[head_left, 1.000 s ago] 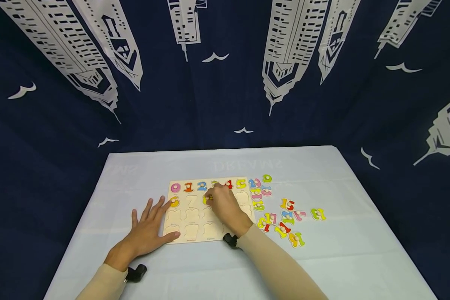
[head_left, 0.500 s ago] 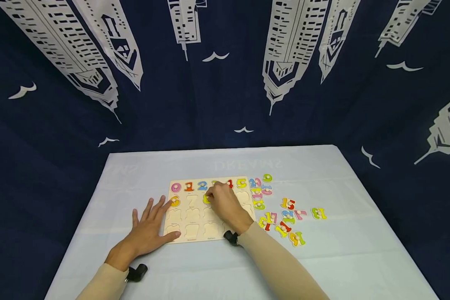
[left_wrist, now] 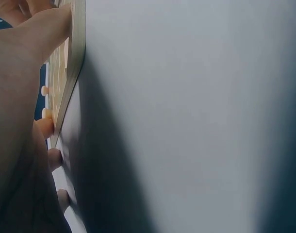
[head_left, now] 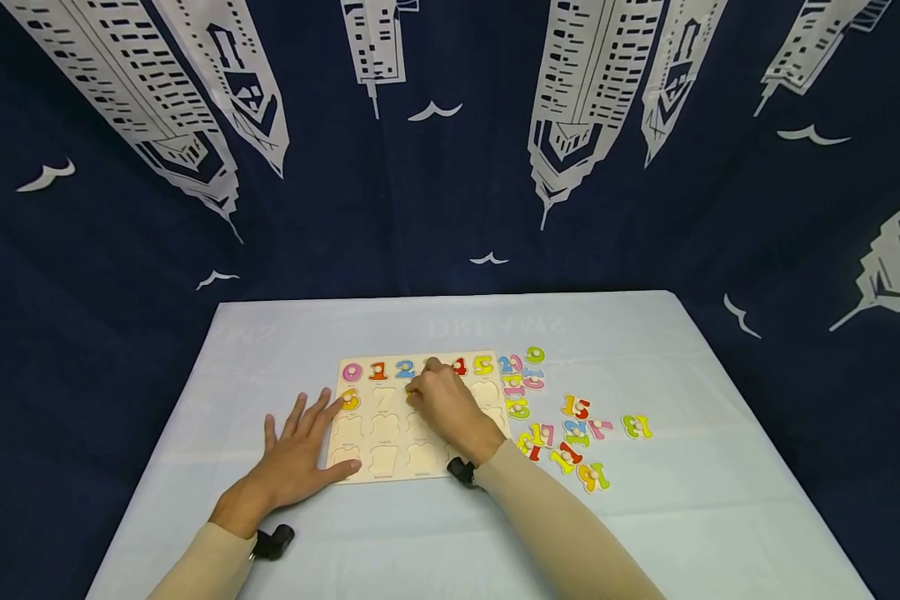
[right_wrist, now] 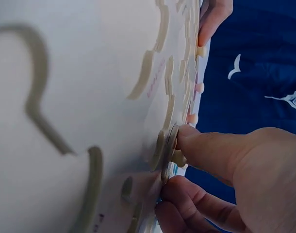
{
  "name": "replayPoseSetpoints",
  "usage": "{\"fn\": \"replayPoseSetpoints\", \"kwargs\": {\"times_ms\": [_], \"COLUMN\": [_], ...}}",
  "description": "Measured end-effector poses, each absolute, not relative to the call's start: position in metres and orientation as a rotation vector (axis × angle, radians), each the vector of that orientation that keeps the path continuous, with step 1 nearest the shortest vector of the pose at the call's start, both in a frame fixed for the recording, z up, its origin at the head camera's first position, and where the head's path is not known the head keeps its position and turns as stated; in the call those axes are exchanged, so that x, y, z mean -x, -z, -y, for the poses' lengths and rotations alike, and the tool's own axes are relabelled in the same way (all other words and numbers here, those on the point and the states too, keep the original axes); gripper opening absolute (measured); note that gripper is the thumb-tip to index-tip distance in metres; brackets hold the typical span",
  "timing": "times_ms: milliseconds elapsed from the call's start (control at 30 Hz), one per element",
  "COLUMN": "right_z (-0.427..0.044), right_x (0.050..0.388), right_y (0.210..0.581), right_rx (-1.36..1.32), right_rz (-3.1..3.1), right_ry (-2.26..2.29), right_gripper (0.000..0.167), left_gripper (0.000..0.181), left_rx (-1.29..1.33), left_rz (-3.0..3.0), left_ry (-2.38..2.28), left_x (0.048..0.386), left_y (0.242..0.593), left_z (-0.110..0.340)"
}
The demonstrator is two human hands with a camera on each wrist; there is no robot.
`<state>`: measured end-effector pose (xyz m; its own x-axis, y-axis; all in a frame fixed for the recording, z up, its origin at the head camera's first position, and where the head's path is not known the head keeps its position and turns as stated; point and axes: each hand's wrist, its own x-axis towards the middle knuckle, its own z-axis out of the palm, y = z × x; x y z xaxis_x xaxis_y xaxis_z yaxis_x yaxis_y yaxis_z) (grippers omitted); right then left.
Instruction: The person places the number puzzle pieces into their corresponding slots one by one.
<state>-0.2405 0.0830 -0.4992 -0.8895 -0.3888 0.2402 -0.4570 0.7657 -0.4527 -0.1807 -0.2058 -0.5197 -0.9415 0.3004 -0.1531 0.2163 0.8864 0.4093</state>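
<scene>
A pale wooden number puzzle board [head_left: 365, 430] lies on the table. My right hand [head_left: 456, 412] is over its second row, right of the 7 recess. Thumb and fingers pinch a yellow number piece, mostly covered in the head view. The right wrist view has this piece [right_wrist: 170, 149] edge-on, tilted against the board, its round knob [right_wrist: 178, 158] between thumb and fingers. My left hand [head_left: 288, 467] rests spread at the board's left edge. Its thumb lies on the lower left corner, and its index fingertip touches the orange-yellow 6 [head_left: 351, 399].
Numbers such as the pink 0 [head_left: 352, 372] and yellow 5 [head_left: 483, 365] fill the top row. Loose number pieces lie right of the board, including a red-and-orange 15 [head_left: 576, 407] and a green-and-yellow piece [head_left: 637, 427]. A dark patterned cloth [head_left: 390, 208] hangs behind the table.
My right hand has turned and shifted slightly at the same spot, so less of the yellow piece shows now. The left hand stays in place.
</scene>
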Motion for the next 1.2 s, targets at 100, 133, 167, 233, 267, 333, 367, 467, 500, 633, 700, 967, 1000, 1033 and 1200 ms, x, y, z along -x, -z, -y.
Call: {"fn": "replayPoseSetpoints", "kwargs": {"times_ms": [100,133,167,233,267,333,367,467,500,633,700,967,1000,1033,1200], "right_z": [-0.083,-0.083,-0.083,-0.083,-0.083,-0.084,-0.085,-0.09,-0.093,-0.114,-0.13,-0.221,-0.234,-0.249,-0.317], "right_x": [0.242,0.242,0.243,0.245,0.246,0.249,0.249,0.251,0.25,0.247,0.244,0.227,0.223,0.219,0.201], "right_y": [0.5,0.5,0.501,0.501,0.502,0.502,0.502,0.502,0.501,0.496,0.491,0.472,0.47,0.47,0.468], "right_rx": [-0.694,-0.696,-0.702,-0.715,-0.717,-0.719,-0.716,-0.702,-0.692,-0.627,-0.602,-0.603,-0.6,-0.591,-0.504], "right_rz": [2.826,2.827,2.827,2.825,2.826,2.832,2.844,2.889,2.907,2.94,2.919,2.867,2.873,2.882,2.977], "right_ry": [-0.758,-0.755,-0.752,-0.766,-0.785,-0.842,-0.873,-0.966,-0.995,-1.079,-1.104,-0.979,-0.95,-0.926,-0.901], "right_gripper": [0.009,0.009,0.009,0.01,0.01,0.011,0.012,0.022,0.025,0.035,0.034,0.021,0.02,0.019,0.025], "left_gripper": [0.118,0.118,0.118,0.118,0.118,0.118,0.118,0.118,0.118,0.119,0.119,0.12,0.12,0.12,0.119], "left_rx": [-0.394,-0.394,-0.393,-0.391,-0.39,-0.386,-0.383,-0.377,-0.375,-0.375,-0.377,-0.379,-0.383,-0.385,-0.386], "left_rz": [-2.835,-2.833,-2.831,-2.829,-2.829,-2.833,-2.834,-2.833,-2.835,-2.843,-2.853,-2.855,-2.855,-2.853,-2.861], "left_ry": [-0.588,-0.591,-0.592,-0.595,-0.594,-0.595,-0.596,-0.599,-0.599,-0.599,-0.592,-0.606,-0.612,-0.616,-0.607], "left_x": [0.18,0.18,0.18,0.18,0.18,0.18,0.18,0.18,0.18,0.181,0.182,0.181,0.181,0.181,0.182], "left_y": [0.519,0.518,0.518,0.518,0.518,0.518,0.519,0.52,0.521,0.522,0.522,0.521,0.522,0.522,0.523], "left_z": [0.206,0.206,0.206,0.207,0.207,0.209,0.209,0.21,0.209,0.208,0.207,0.206,0.206,0.205,0.205]}}
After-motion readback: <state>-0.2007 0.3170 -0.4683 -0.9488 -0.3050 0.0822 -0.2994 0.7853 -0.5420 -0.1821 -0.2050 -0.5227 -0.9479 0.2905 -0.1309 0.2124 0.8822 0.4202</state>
